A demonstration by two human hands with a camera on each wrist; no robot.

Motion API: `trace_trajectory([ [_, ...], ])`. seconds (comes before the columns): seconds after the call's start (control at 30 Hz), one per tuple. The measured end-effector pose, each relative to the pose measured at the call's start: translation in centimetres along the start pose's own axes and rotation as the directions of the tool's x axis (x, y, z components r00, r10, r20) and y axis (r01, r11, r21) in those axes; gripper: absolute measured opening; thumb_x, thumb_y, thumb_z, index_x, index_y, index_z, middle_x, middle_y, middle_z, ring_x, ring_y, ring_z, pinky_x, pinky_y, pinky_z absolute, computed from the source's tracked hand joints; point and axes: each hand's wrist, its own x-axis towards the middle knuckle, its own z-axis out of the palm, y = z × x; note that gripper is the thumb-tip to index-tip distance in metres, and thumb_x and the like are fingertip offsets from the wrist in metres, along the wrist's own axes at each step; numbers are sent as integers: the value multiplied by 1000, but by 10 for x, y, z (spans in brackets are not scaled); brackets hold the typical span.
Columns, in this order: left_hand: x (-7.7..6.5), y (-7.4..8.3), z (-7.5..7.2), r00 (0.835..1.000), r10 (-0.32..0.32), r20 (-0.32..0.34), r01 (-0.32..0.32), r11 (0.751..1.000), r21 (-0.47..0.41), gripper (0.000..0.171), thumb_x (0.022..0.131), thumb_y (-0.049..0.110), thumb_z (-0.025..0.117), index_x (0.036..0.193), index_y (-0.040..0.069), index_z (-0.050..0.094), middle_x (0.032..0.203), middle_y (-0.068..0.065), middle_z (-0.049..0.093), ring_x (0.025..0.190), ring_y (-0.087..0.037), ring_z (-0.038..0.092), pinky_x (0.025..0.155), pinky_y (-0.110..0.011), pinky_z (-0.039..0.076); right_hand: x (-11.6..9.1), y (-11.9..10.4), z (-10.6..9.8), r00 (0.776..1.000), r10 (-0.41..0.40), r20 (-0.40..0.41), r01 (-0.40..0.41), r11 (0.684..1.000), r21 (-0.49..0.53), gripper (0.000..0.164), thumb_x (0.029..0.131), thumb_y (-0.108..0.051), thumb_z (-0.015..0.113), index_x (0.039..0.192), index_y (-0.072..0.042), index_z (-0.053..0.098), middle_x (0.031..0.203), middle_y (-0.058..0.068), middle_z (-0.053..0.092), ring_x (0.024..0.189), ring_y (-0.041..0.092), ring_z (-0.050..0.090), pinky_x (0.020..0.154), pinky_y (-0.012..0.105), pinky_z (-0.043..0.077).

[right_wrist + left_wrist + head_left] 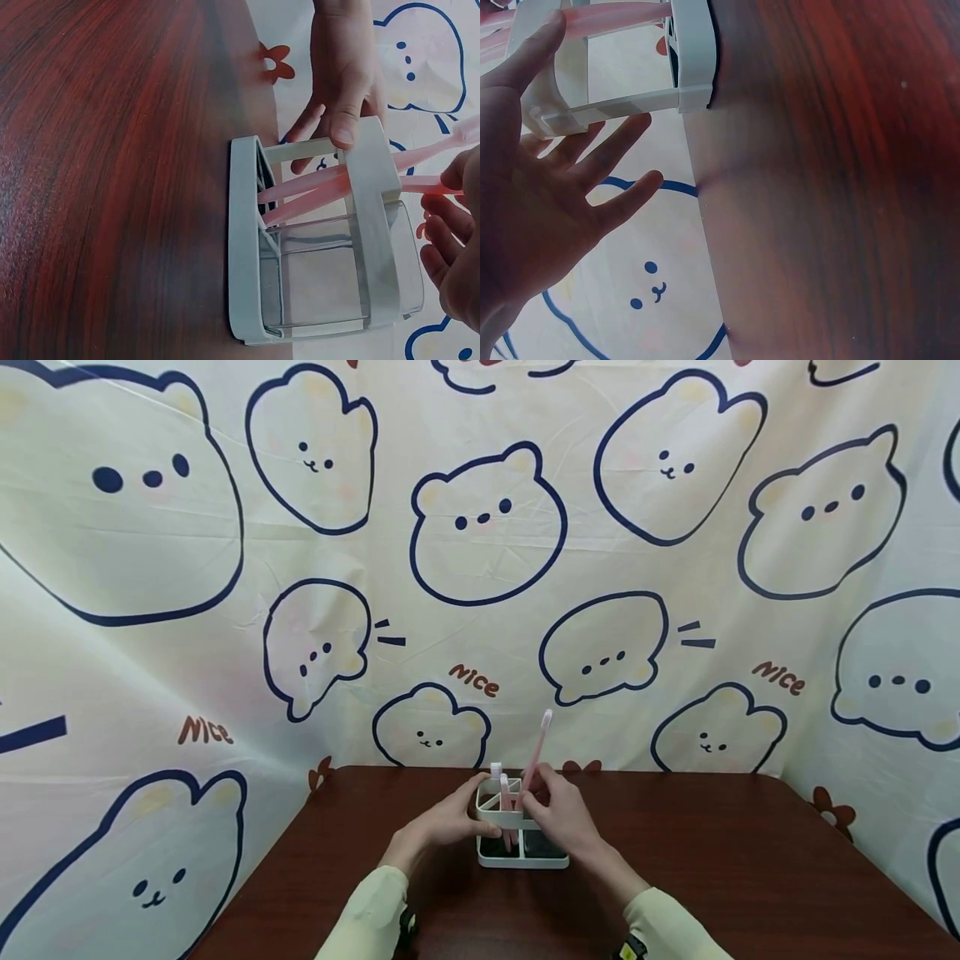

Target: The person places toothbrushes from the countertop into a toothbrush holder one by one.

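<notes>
A white two-tier toothbrush holder (523, 862) stands on the table, with a clear panel on one side in the right wrist view. My left hand (444, 820) grips its upper tier from the left, thumb on the near side and some fingers behind. My right hand (564, 812) pinches a pink toothbrush (537, 752), which leans to the right with its bristle head up. Its handle (427, 184) goes down into the holder. Another pink toothbrush (307, 184) stands in the same side of the holder. A pale brush head (496, 769) shows at the back left.
The holder stands on a dark reddish-brown wooden table (337, 893), near its far edge. Behind and beside the table hangs a cream cloth (510, 643) printed with blue-outlined bears.
</notes>
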Motion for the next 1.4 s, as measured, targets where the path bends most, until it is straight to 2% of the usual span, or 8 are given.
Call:
trace_trajectory([
  [0.23, 1, -1, 0, 1000, 7, 2, -7, 1000, -2, 79, 85, 34, 79, 148, 27, 32, 137, -4, 49, 118, -23, 51, 110, -58, 38, 0, -1, 5, 999, 38, 37, -38, 999, -8, 11, 98, -13, 58, 106, -9, 65, 81, -3, 61, 68, 13, 54, 57, 24, 47],
  [0.37, 1, -1, 0, 1000, 3, -1, -3, 1000, 0, 81, 85, 34, 79, 150, 26, 31, 137, -4, 48, 117, -23, 51, 110, -58, 37, 0, 0, 7, 999, 28, 20, -27, 999, -41, 12, 98, -15, 61, 106, -9, 68, 80, -4, 63, 69, 12, 54, 58, 23, 48],
  [0.57, -1, 0, -1, 1000, -3, 0, 3, 1000, -11, 79, 85, 34, 78, 149, 28, 32, 137, -4, 50, 119, -24, 51, 111, -62, 35, 0, 0, 9, 999, -24, -34, 19, 988, -154, 6, 93, -18, 67, 96, -14, 71, 85, -7, 64, 79, 12, 48, 70, 27, 42],
  [0.8, 0, 0, 0, 1000, 2, -1, -2, 1000, -17, 78, 85, 34, 78, 148, 25, 34, 136, -4, 51, 118, -24, 51, 110, -62, 36, -3, 1, 13, 1000, 9, -27, -14, 979, -205, 9, 93, -23, 68, 97, -17, 73, 96, -2, 64, 84, 14, 46, 71, 29, 39],
  [1.03, -1, 1, 0, 1000, 8, 2, -8, 1000, -10, 79, 84, 33, 79, 148, 24, 33, 137, -5, 51, 118, -25, 52, 110, -63, 36, -2, 1, 15, 999, 10, -35, -19, 964, -266, 6, 92, -23, 68, 94, -19, 72, 99, -1, 65, 86, 16, 47, 78, 36, 39],
  [1.4, -2, 1, 0, 1000, 6, 6, -5, 1000, -16, 76, 85, 31, 78, 147, 27, 34, 135, -6, 51, 114, -23, 53, 108, -60, 39, -1, 0, 16, 1000, 5, -31, -13, 965, -263, 6, 93, -24, 64, 92, -18, 67, 94, -5, 63, 87, 15, 47, 82, 40, 41],
])
